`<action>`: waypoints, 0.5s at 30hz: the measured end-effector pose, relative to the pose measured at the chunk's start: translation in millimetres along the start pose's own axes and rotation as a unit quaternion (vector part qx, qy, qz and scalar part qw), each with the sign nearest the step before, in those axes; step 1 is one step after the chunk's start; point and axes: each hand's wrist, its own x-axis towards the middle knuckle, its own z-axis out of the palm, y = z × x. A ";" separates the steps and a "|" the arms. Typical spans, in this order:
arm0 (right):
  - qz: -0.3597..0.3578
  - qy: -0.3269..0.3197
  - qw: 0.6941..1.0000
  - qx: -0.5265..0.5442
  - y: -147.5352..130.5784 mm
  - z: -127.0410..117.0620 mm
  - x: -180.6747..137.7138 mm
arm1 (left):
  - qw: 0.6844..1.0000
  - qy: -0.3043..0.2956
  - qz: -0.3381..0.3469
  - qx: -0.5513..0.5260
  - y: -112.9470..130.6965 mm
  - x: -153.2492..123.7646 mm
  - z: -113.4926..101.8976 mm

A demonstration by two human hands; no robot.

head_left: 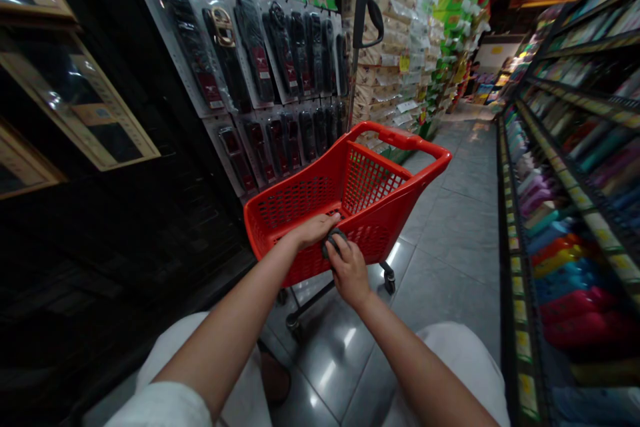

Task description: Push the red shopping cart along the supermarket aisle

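A red plastic shopping cart [380, 200] stands on the tiled aisle floor just in front of me, its basket holding nothing I can see. My left hand [314, 229] rests on the cart's near rim with its fingers curled over a small dark grey object [334, 240]. My right hand [349, 271] is closed on the same dark object from below. The object is mostly covered by both hands and I cannot make out what it is. The cart's black pull handle [369, 19] rises on a pole beyond the basket.
A white pegboard of packaged belts [270, 60] hangs on the left, next to dark cabinets with framed panels [80, 100]. Shelves of colourful folded goods [565, 240] line the right. Stacked boxes [400, 33] stand farther down the grey tiled aisle [450, 240].
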 end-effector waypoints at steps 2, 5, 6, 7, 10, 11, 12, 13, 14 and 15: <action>-0.030 -0.015 0.999 -0.021 1.9 -2.0 1.2 | 1.000 -0.001 -0.001 0.001 1.1 -1.3 -0.7; -0.046 -0.019 0.997 -0.055 24.2 -12.8 4.0 | 0.999 -0.007 0.029 0.011 3.8 -3.8 -1.7; -0.035 -0.007 0.998 -0.060 35.6 -16.6 4.7 | 0.999 -0.004 0.039 0.020 4.7 -4.7 -1.8; -0.015 0.011 0.998 -0.059 48.1 -19.6 5.2 | 0.999 0.001 0.045 0.031 5.6 -5.5 -1.8; 0.106 0.099 0.989 -0.020 84.3 -19.6 5.4 | 0.998 0.004 0.039 0.054 7.2 -8.1 -1.1; 0.159 0.137 0.978 0.001 93.3 -16.3 5.2 | 0.998 0.000 0.036 0.056 7.5 -8.9 -0.7; 0.209 0.171 0.963 0.022 99.6 -11.9 4.8 | 0.998 -0.002 0.034 0.057 7.6 -9.7 -0.2; 0.249 0.195 0.948 0.038 102.7 -6.9 4.2 | 0.998 -0.001 0.033 0.057 7.7 -10.2 0.3; 0.276 0.209 0.937 0.050 102.3 -1.7 3.5 | 0.998 0.004 0.033 0.057 7.6 -10.5 0.8; 0.289 0.210 0.932 0.055 98.5 2.9 2.4 | 0.998 0.008 0.033 0.056 7.4 -10.6 1.2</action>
